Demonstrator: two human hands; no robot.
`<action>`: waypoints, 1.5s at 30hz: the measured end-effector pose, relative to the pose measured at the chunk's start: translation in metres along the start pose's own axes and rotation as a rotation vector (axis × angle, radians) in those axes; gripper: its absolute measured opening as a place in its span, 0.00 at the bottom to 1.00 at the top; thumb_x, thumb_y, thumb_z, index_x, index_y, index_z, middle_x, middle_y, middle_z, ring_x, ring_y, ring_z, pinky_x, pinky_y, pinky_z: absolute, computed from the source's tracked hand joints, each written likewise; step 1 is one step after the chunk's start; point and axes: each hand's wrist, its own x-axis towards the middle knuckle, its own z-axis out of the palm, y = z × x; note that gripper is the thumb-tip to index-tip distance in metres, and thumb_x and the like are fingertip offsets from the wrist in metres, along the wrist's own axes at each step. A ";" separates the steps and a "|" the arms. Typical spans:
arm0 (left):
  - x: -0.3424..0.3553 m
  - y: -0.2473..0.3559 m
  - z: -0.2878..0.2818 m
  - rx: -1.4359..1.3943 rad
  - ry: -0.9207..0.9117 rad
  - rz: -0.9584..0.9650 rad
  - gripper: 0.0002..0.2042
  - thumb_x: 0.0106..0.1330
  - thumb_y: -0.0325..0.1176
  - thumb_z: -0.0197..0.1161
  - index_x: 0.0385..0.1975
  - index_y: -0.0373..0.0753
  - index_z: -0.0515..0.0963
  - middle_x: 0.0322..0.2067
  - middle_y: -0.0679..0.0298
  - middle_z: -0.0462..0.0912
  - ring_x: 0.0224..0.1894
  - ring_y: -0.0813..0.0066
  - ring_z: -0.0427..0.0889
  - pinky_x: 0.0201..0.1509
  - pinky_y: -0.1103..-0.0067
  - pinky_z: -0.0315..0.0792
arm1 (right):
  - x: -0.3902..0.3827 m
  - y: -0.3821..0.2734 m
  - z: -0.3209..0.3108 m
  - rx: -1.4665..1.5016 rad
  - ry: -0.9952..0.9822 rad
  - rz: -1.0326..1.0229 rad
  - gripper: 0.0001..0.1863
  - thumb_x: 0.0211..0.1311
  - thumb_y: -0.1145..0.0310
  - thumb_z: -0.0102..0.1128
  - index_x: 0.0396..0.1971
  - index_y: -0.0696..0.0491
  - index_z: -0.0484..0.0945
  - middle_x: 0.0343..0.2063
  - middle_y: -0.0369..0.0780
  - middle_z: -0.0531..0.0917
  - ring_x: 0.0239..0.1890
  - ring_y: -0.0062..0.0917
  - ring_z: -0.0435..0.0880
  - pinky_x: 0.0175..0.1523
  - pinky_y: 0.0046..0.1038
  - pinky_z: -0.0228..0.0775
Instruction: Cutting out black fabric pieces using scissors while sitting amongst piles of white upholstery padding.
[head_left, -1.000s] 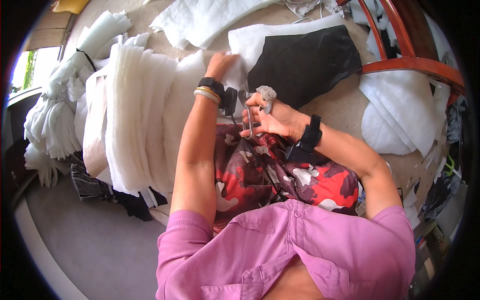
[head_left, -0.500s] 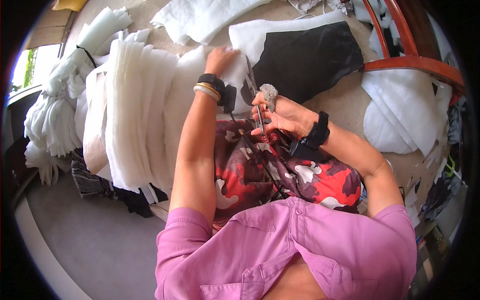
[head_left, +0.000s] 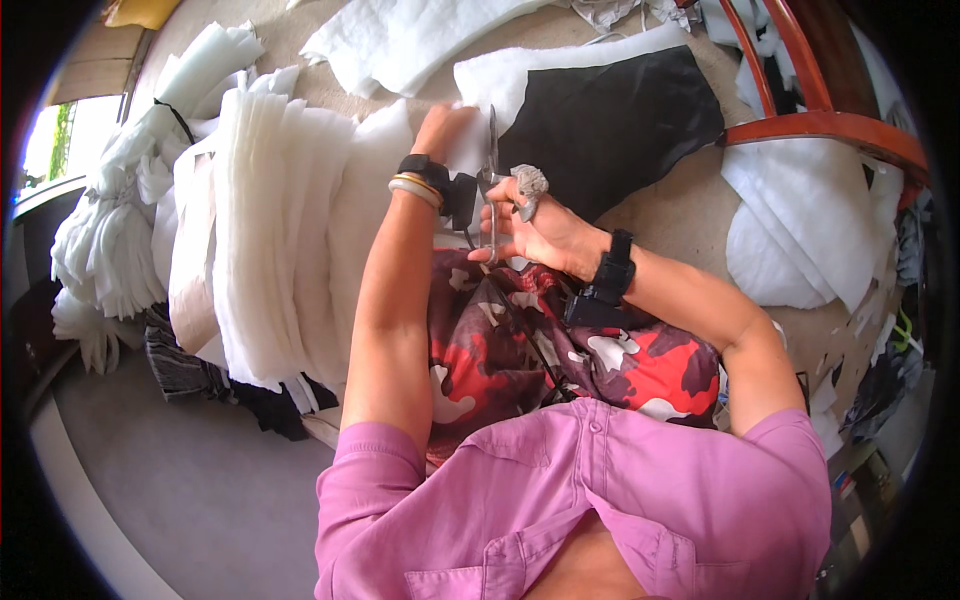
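Right hand in the middle of it, fingers hooked through the metal scissors — blades pointing up beside the left edge of the black panel. That panel lies over the white batting sheet on the floor. At the sheet's left edge, the left hand pinches batting — fingertips blurred — near a layered batting stack.

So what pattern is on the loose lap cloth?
The loose lap cloth is red, white and dark maroon camouflage, clearest in the head view.
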 end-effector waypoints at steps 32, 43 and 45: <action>-0.012 0.030 0.006 -0.547 0.109 -0.174 0.11 0.54 0.37 0.55 0.33 0.38 0.71 0.21 0.70 0.71 0.21 0.82 0.70 0.19 0.83 0.64 | 0.000 0.004 0.013 0.086 0.102 -0.108 0.09 0.50 0.66 0.57 0.25 0.52 0.67 0.22 0.35 0.69 0.23 0.21 0.70 0.33 0.32 0.74; -0.017 0.043 0.003 -0.560 0.054 -0.141 0.13 0.52 0.36 0.54 0.34 0.34 0.72 0.23 0.67 0.74 0.21 0.81 0.71 0.21 0.83 0.65 | 0.000 -0.004 0.012 0.161 0.101 -0.042 0.07 0.55 0.64 0.49 0.27 0.50 0.65 0.23 0.37 0.70 0.27 0.23 0.71 0.42 0.42 0.71; -0.017 0.042 0.003 -0.568 0.034 -0.146 0.13 0.54 0.37 0.55 0.36 0.36 0.72 0.24 0.69 0.73 0.23 0.83 0.71 0.23 0.84 0.66 | 0.002 -0.002 0.013 0.156 0.102 -0.078 0.09 0.52 0.64 0.53 0.27 0.51 0.65 0.24 0.37 0.68 0.28 0.23 0.70 0.40 0.41 0.73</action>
